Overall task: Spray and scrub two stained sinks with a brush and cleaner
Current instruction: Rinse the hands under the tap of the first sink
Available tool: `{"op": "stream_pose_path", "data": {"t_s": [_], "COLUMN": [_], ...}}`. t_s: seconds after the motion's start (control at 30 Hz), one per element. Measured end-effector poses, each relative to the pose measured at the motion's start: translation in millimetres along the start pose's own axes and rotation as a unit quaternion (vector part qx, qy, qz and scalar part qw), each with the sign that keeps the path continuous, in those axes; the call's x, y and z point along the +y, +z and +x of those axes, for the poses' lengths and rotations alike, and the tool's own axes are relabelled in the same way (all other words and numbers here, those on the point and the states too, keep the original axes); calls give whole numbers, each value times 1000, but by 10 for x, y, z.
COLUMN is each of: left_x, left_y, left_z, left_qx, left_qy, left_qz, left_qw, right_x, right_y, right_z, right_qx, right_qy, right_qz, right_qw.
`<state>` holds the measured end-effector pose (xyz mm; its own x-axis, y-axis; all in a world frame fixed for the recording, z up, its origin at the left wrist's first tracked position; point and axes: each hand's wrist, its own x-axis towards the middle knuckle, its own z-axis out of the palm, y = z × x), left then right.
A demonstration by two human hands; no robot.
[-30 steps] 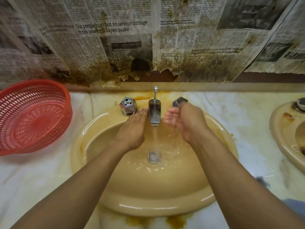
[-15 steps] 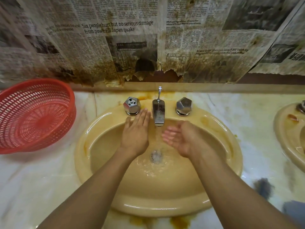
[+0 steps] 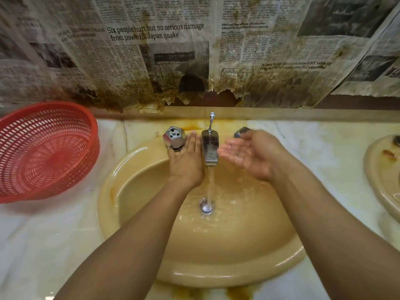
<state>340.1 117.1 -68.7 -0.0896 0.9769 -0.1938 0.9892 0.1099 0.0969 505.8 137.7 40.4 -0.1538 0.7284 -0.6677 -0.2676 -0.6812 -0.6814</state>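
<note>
Both hands empty over sink [image 3: 134, 204] back rim: left hand [image 3: 186, 163] flat beside tap [image 3: 210, 148], right hand [image 3: 252, 155] cupped, fingers loose; water running.

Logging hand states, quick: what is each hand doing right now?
Left hand: open, flat, holding nothing.
Right hand: open, loosely cupped beside the tap, holding nothing.
</note>
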Motion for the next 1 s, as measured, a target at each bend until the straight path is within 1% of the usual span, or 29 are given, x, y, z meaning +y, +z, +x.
{"op": "stream_pose_path", "data": {"t_s": [0.1, 0.17, 0.2, 0.27, 0.3, 0.33, 0.37, 0.43, 0.47, 0.5, 0.53, 0.57, 0.63, 0.67, 0.73, 0.8, 0.9, 0.93, 1.0], "left_x": [2, -39, -67, -160, -231, -325, -417, -583, -647, -694, -712, -719, -670, -635, -562, -505, -498, -485, -408], "left_y": [70, 32, -13, -95, -126, -147, -174, -238, -299, -377, -468, -564, -754, -834, -984, -1071, -1073, -1057, -1032], "left_z": [2, -57, -107, -250, -329, -396, -456, -480, -441, -366, -272, -155, 105, 247, 487, 677, 882, 953, 1083], "left_qx": [23, 26, 23, 13, 16, 34, 66, 175, 225, 244, 230, 183, 47, -12, -99, -164, -253, -273, -307], "left_qy": [-3, 13, 28, 59, 73, 79, 70, 42, 37, 34, 33, 39, 66, 74, 87, 81, 37, 36, 47], "left_qz": [-17, -26, -26, -28, -48, -102, -178, -322, -358, -381, -396, -404, -392, -374, -346, -355, -447, -456, -448], "left_qw": [1000, 999, 999, 998, 996, 991, 979, 930, 905, 891, 888, 896, 916, 924, 929, 917, 857, 847, 839], "right_x": [-337, -428, -439, -403, -352, -285, -196, 31, 154, 270, 377, 468, 609, 667, 719, 699, 653, 657, 691], "right_y": [314, 439, 457, 405, 340, 261, 174, 8, -48, -83, -95, -90, -62, -41, 4, 44, 58, 44, 24], "right_z": [-83, -101, -96, -97, -91, -75, -53, 18, 61, 91, 122, 148, 205, 250, 314, 338, 304, 291, 276], "right_qx": [-57, -73, -70, -40, -16, 7, 34, 78, 93, 95, 85, 65, 21, 5, -16, -23, -30, -31, -20], "right_qy": [-53, -75, -84, -98, -106, -112, -117, -109, -92, -64, -27, 17, 97, 124, 146, 146, 145, 143, 143], "right_qz": [-121, -181, -197, -229, -237, -234, -224, -187, -163, -137, -103, -61, 34, 81, 140, 153, 141, 142, 143], "right_qw": [990, 978, 974, 968, 966, 966, 967, 973, 978, 984, 991, 996, 995, 989, 979, 977, 979, 979, 979]}}
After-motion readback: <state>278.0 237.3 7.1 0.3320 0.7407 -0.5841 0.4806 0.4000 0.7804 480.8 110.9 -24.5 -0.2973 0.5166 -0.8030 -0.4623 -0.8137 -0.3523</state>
